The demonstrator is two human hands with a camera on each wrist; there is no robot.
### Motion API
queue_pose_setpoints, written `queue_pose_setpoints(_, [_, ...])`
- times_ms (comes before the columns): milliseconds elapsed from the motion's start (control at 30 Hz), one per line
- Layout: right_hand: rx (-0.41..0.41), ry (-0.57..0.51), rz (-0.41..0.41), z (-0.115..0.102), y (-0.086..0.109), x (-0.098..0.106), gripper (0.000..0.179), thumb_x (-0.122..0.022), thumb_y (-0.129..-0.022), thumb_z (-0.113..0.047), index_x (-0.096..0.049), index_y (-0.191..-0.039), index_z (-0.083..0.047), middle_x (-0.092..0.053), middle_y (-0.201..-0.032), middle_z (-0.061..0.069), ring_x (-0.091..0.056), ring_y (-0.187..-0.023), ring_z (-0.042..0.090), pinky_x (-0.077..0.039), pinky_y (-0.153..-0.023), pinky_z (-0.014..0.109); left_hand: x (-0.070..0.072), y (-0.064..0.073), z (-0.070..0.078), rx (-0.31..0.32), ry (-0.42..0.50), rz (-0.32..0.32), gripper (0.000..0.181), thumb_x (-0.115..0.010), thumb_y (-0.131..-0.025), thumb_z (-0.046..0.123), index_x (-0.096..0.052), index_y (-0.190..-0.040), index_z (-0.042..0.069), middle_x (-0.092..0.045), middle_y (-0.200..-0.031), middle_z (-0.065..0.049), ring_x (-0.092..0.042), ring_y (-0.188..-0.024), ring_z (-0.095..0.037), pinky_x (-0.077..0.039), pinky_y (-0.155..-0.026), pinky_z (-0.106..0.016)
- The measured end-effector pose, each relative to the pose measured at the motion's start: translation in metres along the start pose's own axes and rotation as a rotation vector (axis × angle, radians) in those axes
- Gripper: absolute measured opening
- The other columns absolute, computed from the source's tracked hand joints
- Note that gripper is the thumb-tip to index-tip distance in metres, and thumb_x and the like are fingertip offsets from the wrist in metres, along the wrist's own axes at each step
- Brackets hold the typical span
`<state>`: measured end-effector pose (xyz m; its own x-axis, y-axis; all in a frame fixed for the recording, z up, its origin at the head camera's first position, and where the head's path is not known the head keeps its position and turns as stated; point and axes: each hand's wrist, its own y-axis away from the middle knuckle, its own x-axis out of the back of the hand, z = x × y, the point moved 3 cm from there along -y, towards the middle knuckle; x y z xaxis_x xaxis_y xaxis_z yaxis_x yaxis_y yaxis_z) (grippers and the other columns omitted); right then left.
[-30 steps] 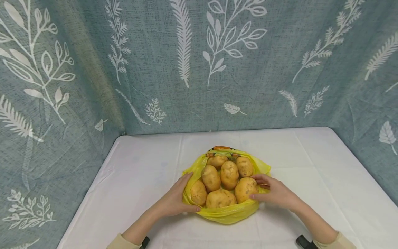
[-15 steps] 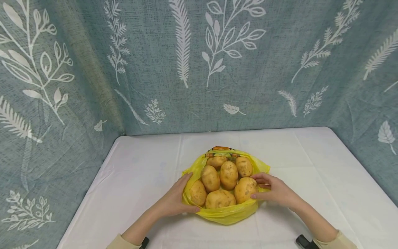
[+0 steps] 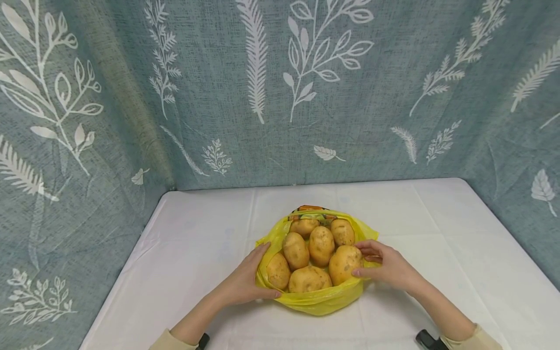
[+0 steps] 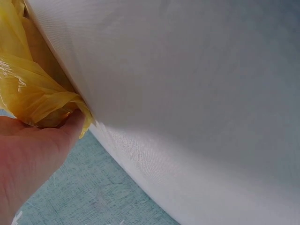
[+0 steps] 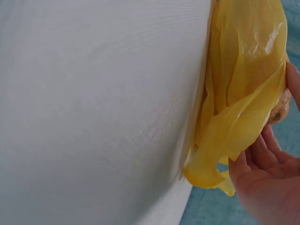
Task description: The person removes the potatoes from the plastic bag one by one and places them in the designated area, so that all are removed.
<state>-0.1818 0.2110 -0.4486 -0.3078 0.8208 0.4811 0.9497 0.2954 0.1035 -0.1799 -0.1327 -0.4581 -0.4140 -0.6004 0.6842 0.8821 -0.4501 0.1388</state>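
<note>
A yellow plastic bag [image 3: 321, 302] lies wide open on the table with several potatoes [image 3: 321, 246] inside. My left hand [image 3: 245, 282] holds the bag's left side, its thumb along the front rim. Yellow film hides part of those fingers in the left wrist view, where the bag [image 4: 33, 89] bunches against the hand [image 4: 33, 154]. At the bag's right rim, my right hand [image 3: 389, 267] grips the large right-hand potato [image 3: 344, 265] between thumb and fingers. The right wrist view shows the bag's outside [image 5: 243, 79] and a bit of potato [image 5: 280, 108] beside the hand [image 5: 269, 183].
A white cloth [image 3: 197, 233] covers the table, and its far edge meets a blue-green curtain [image 3: 280, 97] with white leaf prints. The curtain also closes in the left and right sides. A printed orange patch [image 3: 311, 208] shows at the bag's back.
The right-hand potato has risen slightly, with my right hand's fingers on it. My left hand stays at the bag's left side.
</note>
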Motion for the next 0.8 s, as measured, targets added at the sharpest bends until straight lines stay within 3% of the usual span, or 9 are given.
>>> queue_pose_setpoints(800, [0.04,-0.122,0.001,-0.009,-0.001,0.014,0.064,-0.077,-0.085,-0.023,-0.049,-0.136,0.003,-0.053,-0.135,0.021,-0.052,-0.123,0.037,-0.045,-0.101,0.039,0.0,0.0,-0.001,-0.012,0.012,0.002,0.115,-0.084,-0.071,0.048,-0.017,-0.156,0.009,-0.016,-0.159,-0.02,-0.016,-0.144,-0.041,-0.021,-0.11,-0.063])
